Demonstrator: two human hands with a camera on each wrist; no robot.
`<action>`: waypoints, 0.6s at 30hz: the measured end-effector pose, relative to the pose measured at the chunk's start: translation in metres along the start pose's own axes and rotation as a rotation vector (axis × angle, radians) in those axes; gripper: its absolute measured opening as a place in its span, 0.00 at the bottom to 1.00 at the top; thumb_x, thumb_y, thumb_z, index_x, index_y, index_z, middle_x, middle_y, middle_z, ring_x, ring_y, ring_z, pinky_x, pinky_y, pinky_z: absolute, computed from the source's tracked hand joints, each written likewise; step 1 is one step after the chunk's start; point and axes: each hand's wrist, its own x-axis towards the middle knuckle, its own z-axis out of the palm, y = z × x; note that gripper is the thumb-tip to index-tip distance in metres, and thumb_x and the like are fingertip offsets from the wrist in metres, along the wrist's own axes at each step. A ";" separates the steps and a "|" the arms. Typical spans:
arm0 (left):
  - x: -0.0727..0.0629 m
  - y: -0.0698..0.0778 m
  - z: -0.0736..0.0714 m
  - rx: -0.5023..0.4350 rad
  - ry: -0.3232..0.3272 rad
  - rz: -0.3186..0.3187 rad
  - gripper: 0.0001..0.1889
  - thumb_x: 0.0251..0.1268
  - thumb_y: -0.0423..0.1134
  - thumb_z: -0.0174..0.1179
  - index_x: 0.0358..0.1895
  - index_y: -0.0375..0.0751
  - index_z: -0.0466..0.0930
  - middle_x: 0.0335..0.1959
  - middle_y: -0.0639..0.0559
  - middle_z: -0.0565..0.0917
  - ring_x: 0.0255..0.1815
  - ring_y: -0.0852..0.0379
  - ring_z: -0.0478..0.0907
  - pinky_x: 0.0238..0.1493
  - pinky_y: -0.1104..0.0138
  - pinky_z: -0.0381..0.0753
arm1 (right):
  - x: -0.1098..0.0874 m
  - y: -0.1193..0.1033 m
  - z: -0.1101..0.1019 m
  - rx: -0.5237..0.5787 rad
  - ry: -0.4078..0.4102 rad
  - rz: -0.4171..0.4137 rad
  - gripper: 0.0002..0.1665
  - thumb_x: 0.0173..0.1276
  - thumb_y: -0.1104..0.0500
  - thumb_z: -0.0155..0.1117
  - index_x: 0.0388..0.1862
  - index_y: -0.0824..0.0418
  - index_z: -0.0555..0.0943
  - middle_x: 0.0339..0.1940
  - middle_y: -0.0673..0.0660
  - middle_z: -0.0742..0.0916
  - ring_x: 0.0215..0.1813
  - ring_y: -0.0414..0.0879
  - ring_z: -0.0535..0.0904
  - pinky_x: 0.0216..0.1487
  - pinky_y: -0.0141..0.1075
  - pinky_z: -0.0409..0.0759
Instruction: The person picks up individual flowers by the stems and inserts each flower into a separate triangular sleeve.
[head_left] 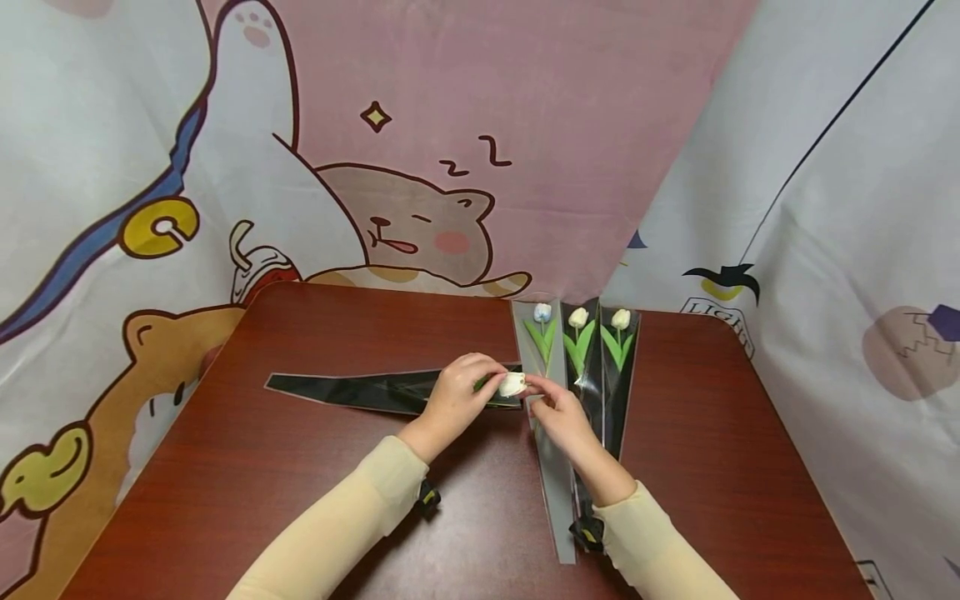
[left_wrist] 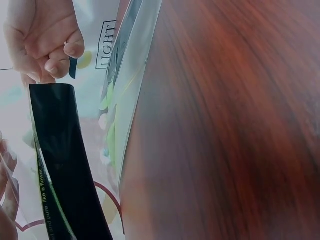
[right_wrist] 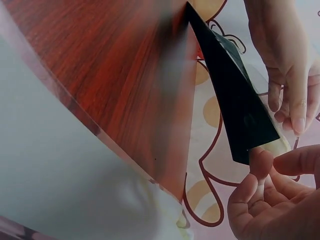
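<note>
A white tulip (head_left: 512,383) pokes out of the open end of a long, tapering black flower sleeve (head_left: 352,390) with a clear front. My left hand (head_left: 463,387) pinches the tulip just below its bloom, thumb and forefinger close together beside a bit of green leaf. From the other side, my right hand (head_left: 564,419) pinches the bloom between thumb and fingertips. In the right wrist view, the right fingers (right_wrist: 260,165) are right at the sleeve's wide end, and its dark back (right_wrist: 240,105) hides most of the flower. Printed lettering runs along the sleeve's edge in the left wrist view.
Three wrapped tulips lie side by side to the right: one bluish in a grey sleeve (head_left: 551,467), one white (head_left: 577,317) and another white (head_left: 620,319) in black sleeves. My right forearm crosses above them. The brown table (head_left: 697,433) meets a cartoon-printed cloth (head_left: 570,125) behind.
</note>
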 end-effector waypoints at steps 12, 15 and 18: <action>0.001 0.001 0.001 -0.010 -0.007 0.013 0.04 0.62 0.38 0.63 0.37 0.44 0.85 0.37 0.57 0.84 0.42 0.61 0.79 0.47 0.70 0.78 | 0.006 0.012 0.004 -0.022 -0.009 0.013 0.25 0.63 0.72 0.49 0.59 0.63 0.77 0.46 0.63 0.84 0.30 0.47 0.77 0.22 0.28 0.67; 0.001 0.001 0.000 -0.004 -0.009 0.014 0.04 0.62 0.38 0.62 0.37 0.45 0.85 0.37 0.57 0.84 0.43 0.61 0.79 0.48 0.70 0.78 | 0.007 0.016 0.005 -0.050 0.000 0.015 0.25 0.62 0.71 0.49 0.58 0.61 0.78 0.45 0.61 0.84 0.24 0.42 0.73 0.19 0.28 0.63; 0.001 0.002 -0.001 0.009 -0.005 0.017 0.04 0.62 0.38 0.63 0.37 0.45 0.85 0.37 0.57 0.84 0.43 0.61 0.79 0.48 0.70 0.78 | 0.008 0.018 0.005 -0.041 -0.009 0.013 0.26 0.61 0.72 0.48 0.57 0.62 0.78 0.46 0.62 0.83 0.22 0.40 0.69 0.18 0.28 0.61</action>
